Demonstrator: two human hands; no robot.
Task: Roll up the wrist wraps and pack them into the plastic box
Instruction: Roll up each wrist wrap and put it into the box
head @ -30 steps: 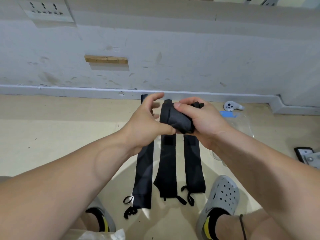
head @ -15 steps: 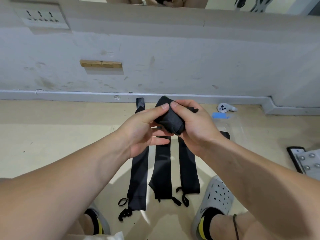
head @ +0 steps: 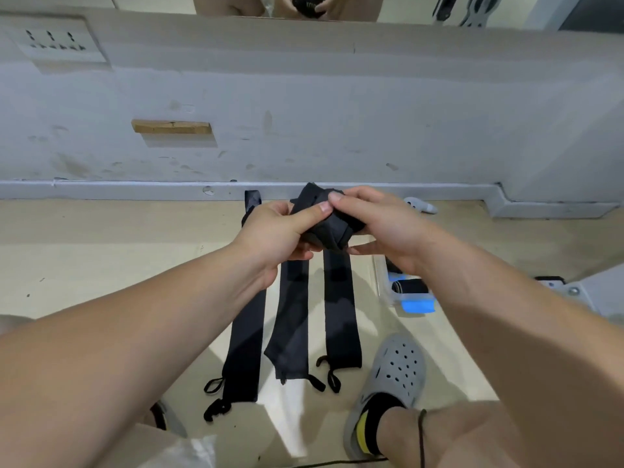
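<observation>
The left hand point(head: 280, 238) and right hand point(head: 381, 231) meet, both pinching the bundled wrap point(head: 329, 228) above three flat wraps point(head: 293, 315) that lie lengthwise away from the person. The box point(head: 381, 285) sits lower right, nearer the right hand.

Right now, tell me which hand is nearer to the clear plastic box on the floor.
Right. The right hand grips the rolled wrap with its wrist over the plastic box in this view; the left hand grips the wrap's other side, farther left, over the flat wraps.

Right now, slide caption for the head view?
Left hand and right hand grip a rolled wrist wrap above flat wraps.
</observation>
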